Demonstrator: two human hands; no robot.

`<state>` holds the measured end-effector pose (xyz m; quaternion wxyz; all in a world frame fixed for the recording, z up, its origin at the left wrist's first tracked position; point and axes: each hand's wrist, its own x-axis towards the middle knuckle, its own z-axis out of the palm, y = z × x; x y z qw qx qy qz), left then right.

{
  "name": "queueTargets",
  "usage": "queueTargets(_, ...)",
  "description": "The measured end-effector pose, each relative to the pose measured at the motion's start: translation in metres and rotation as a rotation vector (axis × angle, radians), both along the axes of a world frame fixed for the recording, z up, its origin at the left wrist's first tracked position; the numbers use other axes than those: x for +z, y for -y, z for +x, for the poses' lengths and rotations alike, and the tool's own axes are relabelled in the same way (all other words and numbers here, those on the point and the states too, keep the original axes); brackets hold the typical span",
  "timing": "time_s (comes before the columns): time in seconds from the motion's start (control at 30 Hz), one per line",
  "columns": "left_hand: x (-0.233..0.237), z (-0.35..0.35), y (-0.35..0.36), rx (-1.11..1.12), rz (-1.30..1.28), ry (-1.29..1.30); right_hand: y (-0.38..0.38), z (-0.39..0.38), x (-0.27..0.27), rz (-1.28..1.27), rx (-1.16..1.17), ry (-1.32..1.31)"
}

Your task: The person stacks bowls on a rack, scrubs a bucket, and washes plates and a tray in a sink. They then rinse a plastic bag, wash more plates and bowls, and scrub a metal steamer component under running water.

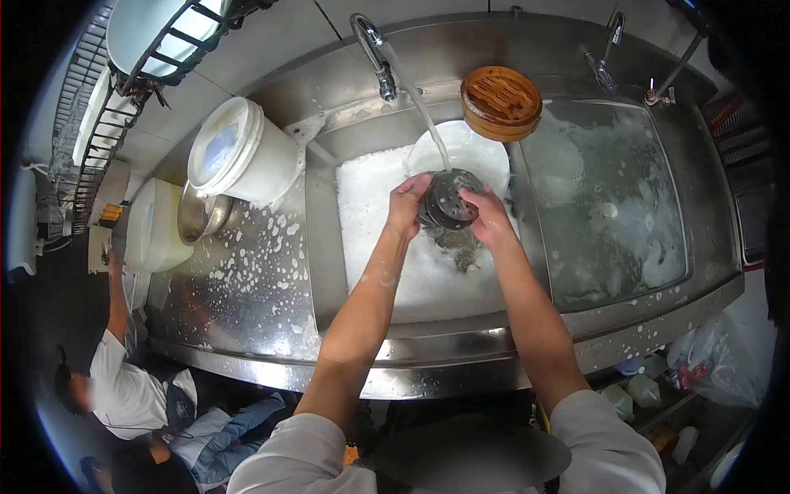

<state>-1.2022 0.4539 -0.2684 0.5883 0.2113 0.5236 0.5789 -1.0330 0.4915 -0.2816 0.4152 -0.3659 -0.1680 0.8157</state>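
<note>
Both hands grip a dark, round piece with small pale spots or holes in its top, held over the foamy left sink basin. My left hand has its left edge, thumb on top. My right hand clasps the opposite side, the thumb pressed onto its face. Running water from the left faucet falls onto its far edge. Just behind it, a white round bowl or plate lies in the suds.
A bamboo steamer stands on the divider at the back. Cloudy water fills the right basin. On the left counter are a white bucket, a metal bowl and a pale container. Other people are at lower left.
</note>
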Motion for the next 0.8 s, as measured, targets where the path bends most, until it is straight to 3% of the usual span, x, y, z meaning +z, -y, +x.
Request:
queueTargets(0.03,-0.001,0.005,-0.001,0.051,-0.031,0.021,0.007,-0.002,0.015,-0.013,0.020,0.003)
queueTargets(0.13,-0.008,0.027,-0.009,0.199,-0.188,-0.014,0.021,-0.025,0.021,0.053,-0.260,0.068)
queueTargets(0.2,0.030,0.036,-0.005,0.002,-0.470,0.144,0.034,-0.037,0.026,0.390,-0.299,0.570)
queueTargets(0.23,0.046,0.035,0.000,-0.096,-0.380,0.353,0.040,-0.036,0.029,0.532,-0.214,0.565)
queueTargets(0.27,0.034,0.028,-0.003,-0.046,-0.342,0.424,0.043,-0.035,0.031,0.674,-0.129,0.558)
queueTargets(0.33,0.012,0.017,-0.007,0.054,-0.266,0.571,0.034,-0.026,0.026,0.527,0.010,0.308)
queueTargets(0.37,0.013,0.007,-0.001,-0.174,-0.116,0.685,0.029,-0.022,0.023,0.450,0.076,0.187)
queueTargets(0.47,0.029,0.021,0.002,-0.033,0.010,0.665,0.016,-0.028,0.009,1.016,-0.200,1.365)
queueTargets(0.5,0.040,0.021,0.007,-0.093,-0.017,0.699,0.006,-0.020,0.011,0.553,0.069,0.753)
queueTargets(0.6,0.044,0.022,0.019,-0.133,0.049,0.671,0.005,-0.010,0.031,0.276,-0.036,0.456)
queueTargets(0.63,0.052,0.021,0.024,-0.216,0.105,0.754,0.000,-0.010,0.023,0.291,-0.183,0.464)
queueTargets(0.73,0.017,0.006,0.024,-0.264,0.077,0.626,-0.005,0.001,0.020,0.120,-0.179,0.428)
queueTargets(0.8,0.005,-0.002,0.026,-0.209,0.017,0.594,-0.011,0.008,0.014,0.146,-0.121,0.358)
